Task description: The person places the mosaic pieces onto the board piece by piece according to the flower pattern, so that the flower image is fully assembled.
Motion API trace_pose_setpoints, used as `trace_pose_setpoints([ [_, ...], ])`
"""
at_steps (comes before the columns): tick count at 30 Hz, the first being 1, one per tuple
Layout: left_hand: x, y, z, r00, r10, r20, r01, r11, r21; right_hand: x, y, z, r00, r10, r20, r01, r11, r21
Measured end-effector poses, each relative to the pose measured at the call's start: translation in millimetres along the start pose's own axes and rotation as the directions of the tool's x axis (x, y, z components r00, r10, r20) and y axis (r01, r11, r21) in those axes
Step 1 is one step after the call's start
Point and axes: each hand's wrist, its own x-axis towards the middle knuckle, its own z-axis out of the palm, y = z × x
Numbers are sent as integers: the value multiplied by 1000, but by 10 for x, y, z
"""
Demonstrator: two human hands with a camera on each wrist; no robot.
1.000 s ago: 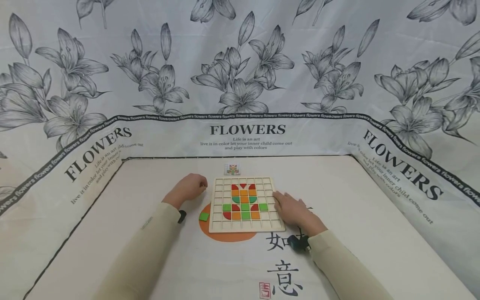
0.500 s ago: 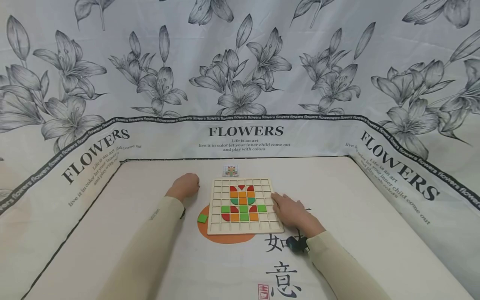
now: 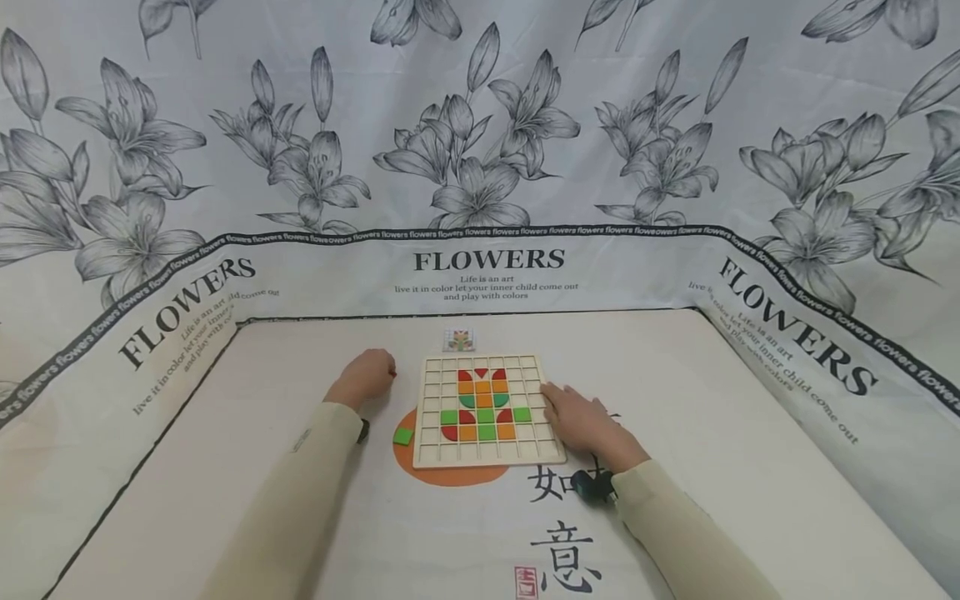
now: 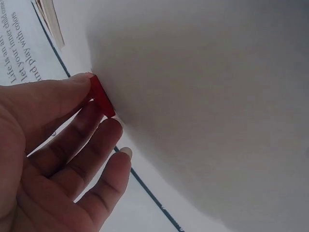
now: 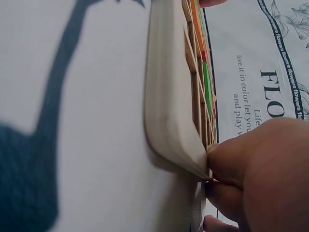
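My left hand [image 3: 363,377] is left of the wooden grid board [image 3: 489,454], apart from it. Its thumb and fingertips pinch a small red tile [image 4: 101,96], seen nearly edge-on in the left wrist view, so its full shape is hidden. The ring and little fingers are loosely bent. At the board's right side, my right hand [image 3: 585,421] holds the rim, its thumb on the edge and a finger against the side in the right wrist view. Red, orange and green tiles [image 3: 486,432] form a flower-like pattern in the board's cells.
A loose green tile [image 3: 402,437] lies left of the board, on an orange printed circle [image 3: 450,477]. A small pattern card [image 3: 459,340] lies behind the board. Flower-printed cloth [image 3: 480,275] walls the table at the back and sides.
My left hand has drawn slightly left, away from the board, with the red tile now showing at its fingertips. The right hand stays at the board's edge. The view has shifted a little.
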Motion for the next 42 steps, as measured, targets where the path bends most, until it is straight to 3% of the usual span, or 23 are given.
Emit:
trace_pose_setpoints([
  [5, 7, -42, -7, 1000, -15, -15, 14, 995, -101, 6, -5, -10, 1000, 1, -4, -1, 1000, -10],
  [11, -14, -13, -55, 999, 43, -30, -48, 979, -200, 8, 3, -1, 1000, -1, -5, 1, 1000, -11],
  [17, -52, 191, -84, 994, 110, -28, -113, 946, -305, 22, 15, -4, 1000, -2, -6, 2, 1000, -15],
  [24, -155, 468, -23, 983, 181, -29, -178, 902, -394, 28, 19, 8, 1000, 3, 1, -3, 1000, -11],
  [28, -214, 601, 24, 968, 246, -51, -246, 884, -398, 22, 14, 12, 1000, -1, -2, 1, 1000, -18],
  [34, -298, 794, 54, 926, 364, -99, -373, 844, -386, 16, 17, 21, 1000, -6, -3, 6, 1000, -23],
  [37, -329, 863, 63, 913, 397, -93, -399, 824, -402, 14, 15, 18, 1000, -1, 3, 2, 1000, -19],
  [42, -340, 909, 99, 895, 436, -92, -435, 813, -387, 15, 7, 11, 1000, 2, 7, -2, 1000, -18],
])
